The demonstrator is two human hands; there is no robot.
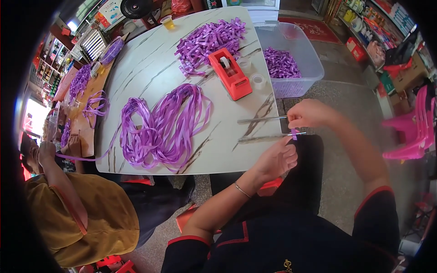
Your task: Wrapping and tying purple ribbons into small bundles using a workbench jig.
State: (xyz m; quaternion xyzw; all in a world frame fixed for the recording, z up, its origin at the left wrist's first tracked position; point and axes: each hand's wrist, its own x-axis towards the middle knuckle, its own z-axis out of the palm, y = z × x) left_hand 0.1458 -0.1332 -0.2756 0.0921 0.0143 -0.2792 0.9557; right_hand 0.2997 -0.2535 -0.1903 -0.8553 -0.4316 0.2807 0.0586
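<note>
Head cam: looks like the wrapping step, ribbon at near rod's tip, past table edge. Right hand pinches ribbon; left hand half-curled, can't tell if gripping. Next move probably needs tension.

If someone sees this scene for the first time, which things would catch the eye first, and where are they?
Probably the big looped bundle of purple ribbon, lying on the near part of the marbled table, and the heap of purple strips toward its far side. The red tape dispenser stands out next, at the near right of that heap. Beyond the table's right edge, a clear tub holds more purple pieces.
</note>
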